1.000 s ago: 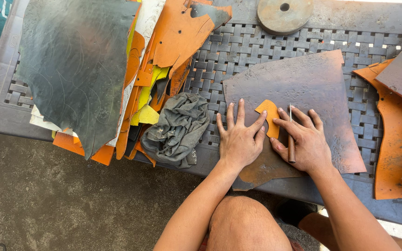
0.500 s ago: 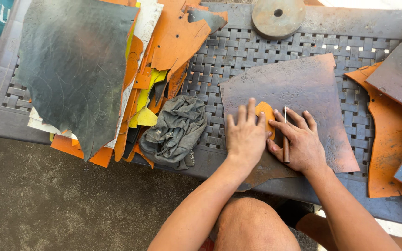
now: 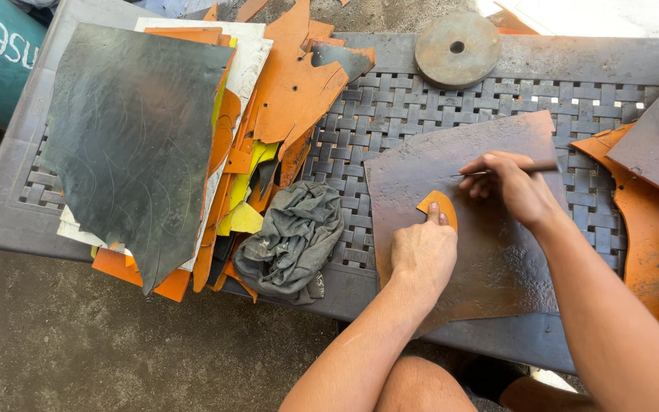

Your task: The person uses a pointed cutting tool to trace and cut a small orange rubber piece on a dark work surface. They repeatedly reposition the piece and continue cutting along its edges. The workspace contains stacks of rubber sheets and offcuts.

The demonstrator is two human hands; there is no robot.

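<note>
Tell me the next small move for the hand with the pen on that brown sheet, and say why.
Probably draw the pen along the curved edge of the orange template. The left hand presses that template flat on the brown leather sheet, and the right hand holds the pen with its tip just above the template's top, so the outline looks ready to be traced.

Both forearms bare, no sleeves; left hand (image 3: 423, 254), right hand (image 3: 514, 191) ungloved, ringless; knee bare.

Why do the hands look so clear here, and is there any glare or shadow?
Head view: soft, even daylight, no hard shadows; left hand and right hand sharp on the brown sheet; slight overexposure at the top right corner; straight table edges bow a little from the wide lens.
</note>
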